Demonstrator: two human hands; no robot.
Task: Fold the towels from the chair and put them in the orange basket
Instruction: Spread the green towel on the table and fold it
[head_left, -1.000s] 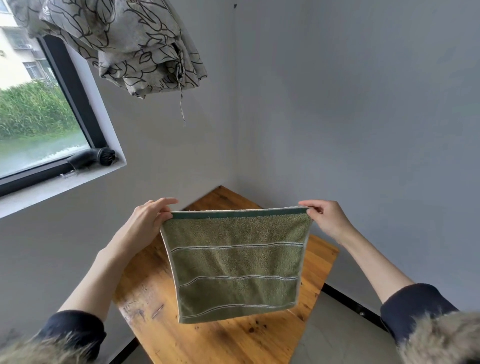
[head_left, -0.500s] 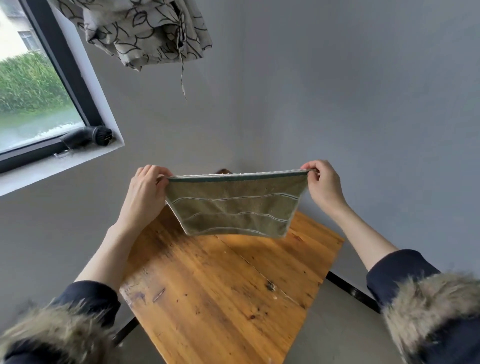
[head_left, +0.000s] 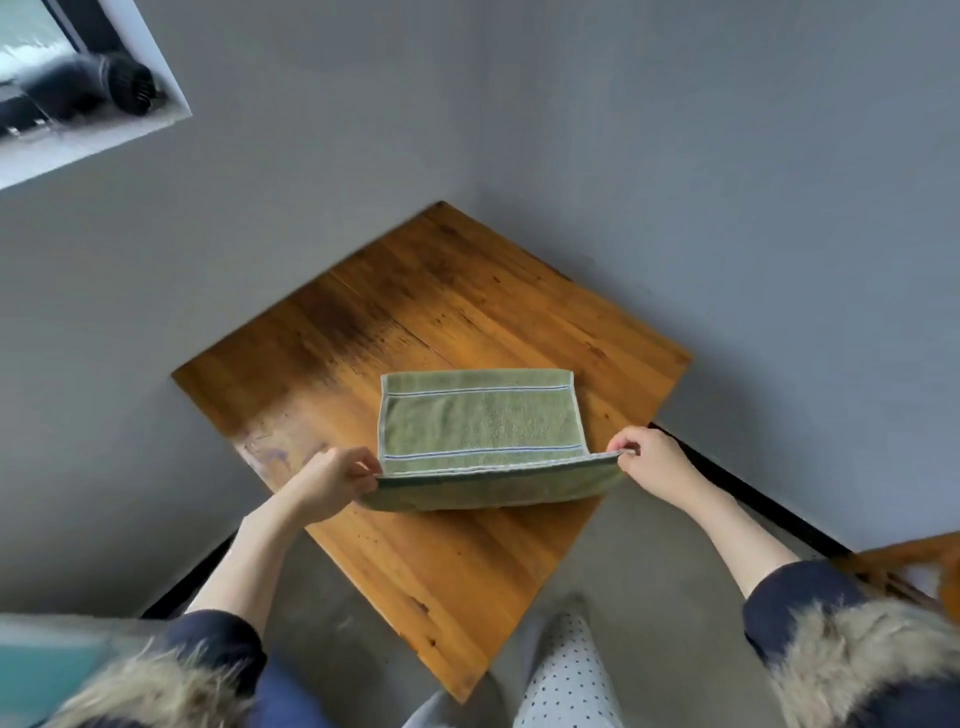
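Note:
A green towel (head_left: 480, 415) with thin pale stripes lies partly flat on the wooden table (head_left: 415, 312). Its far half rests on the tabletop and its near edge is lifted. My left hand (head_left: 332, 480) pinches the near left corner. My right hand (head_left: 652, 460) pinches the near right corner. The near edge is stretched straight between both hands, a little above the wood. The chair and the orange basket are not clearly in view.
The table stands in a corner between two grey walls. A window sill (head_left: 93, 140) with a dark round object (head_left: 124, 83) is at the upper left. Something wooden and orange (head_left: 919, 571) shows at the right edge. Grey floor lies below.
The towel has come down from hanging in the air onto the table, its far half now flat. Both hands lowered and came nearer. The view tilted down.

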